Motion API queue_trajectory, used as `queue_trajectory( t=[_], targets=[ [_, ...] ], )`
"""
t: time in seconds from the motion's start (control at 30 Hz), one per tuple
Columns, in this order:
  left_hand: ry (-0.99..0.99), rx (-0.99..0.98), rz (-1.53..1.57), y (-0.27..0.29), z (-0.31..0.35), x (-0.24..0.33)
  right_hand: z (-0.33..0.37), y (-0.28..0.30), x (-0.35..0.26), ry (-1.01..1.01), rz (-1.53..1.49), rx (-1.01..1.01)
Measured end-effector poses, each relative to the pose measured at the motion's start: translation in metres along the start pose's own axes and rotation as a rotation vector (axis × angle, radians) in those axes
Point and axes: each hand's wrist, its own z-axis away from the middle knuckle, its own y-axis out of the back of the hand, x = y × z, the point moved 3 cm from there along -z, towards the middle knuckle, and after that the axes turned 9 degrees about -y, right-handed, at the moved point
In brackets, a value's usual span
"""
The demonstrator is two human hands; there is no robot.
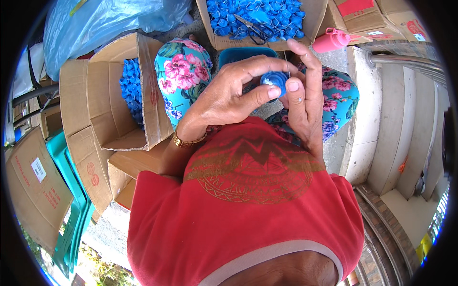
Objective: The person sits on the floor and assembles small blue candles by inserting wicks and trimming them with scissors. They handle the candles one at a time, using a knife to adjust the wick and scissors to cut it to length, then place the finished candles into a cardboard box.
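Note:
My left hand (231,90) pinches a small round blue piece (275,82) between thumb and fingers. The piece has a rolled look and a pale patch on its face; its exact kind is unclear. My right hand (304,93) closes in from the right, thumb bent beside the blue piece and index finger raised. A thin thread or wire (287,64) rises from the piece near the right fingers. What the right fingertips grip is partly hidden. Both hands are held above my lap, between my knees in flowered trousers (180,71).
Ahead, a cardboard box (315,24) holds many similar blue pieces (222,19), with scissors (255,29) on top. A teal tub (234,55) sits before it. Another box (78,102) with blue pieces (131,88) stands left. A pink bottle (329,42) lies right, near pale steps (367,95).

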Motion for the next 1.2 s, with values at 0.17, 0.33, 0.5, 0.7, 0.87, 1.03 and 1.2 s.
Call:
queue_trajectory(
  t=[0.17, 0.33, 0.5, 0.7, 0.87, 1.03, 1.2],
  targets=[
    [0.016, 0.058, 0.137, 0.012, -0.002, -0.008, 0.008, 0.0, 0.005, -0.124, -0.242, -0.075],
    [0.039, 0.081, 0.206, 0.013, 0.001, -0.003, 0.011, -0.002, 0.005, -0.14, -0.276, -0.041],
    [-0.032, 0.126, 0.227, 0.008, -0.004, -0.003, 0.009, -0.005, 0.013, -0.017, -0.035, 0.003],
    [0.053, 0.187, 0.313, 0.005, -0.003, -0.006, 0.008, -0.003, 0.009, 0.113, 0.081, 0.064],
    [0.08, 0.184, 0.238, 0.009, -0.003, -0.009, 0.006, -0.002, 0.008, 0.196, 0.11, 0.087],
    [0.079, 0.134, 0.095, 0.015, -0.003, -0.002, 0.008, -0.002, 0.008, 0.17, 0.103, 0.058],
    [0.045, 0.142, 0.186, 0.011, -0.004, -0.006, 0.007, -0.004, 0.007, 0.246, 0.183, 0.139]
  ],
)
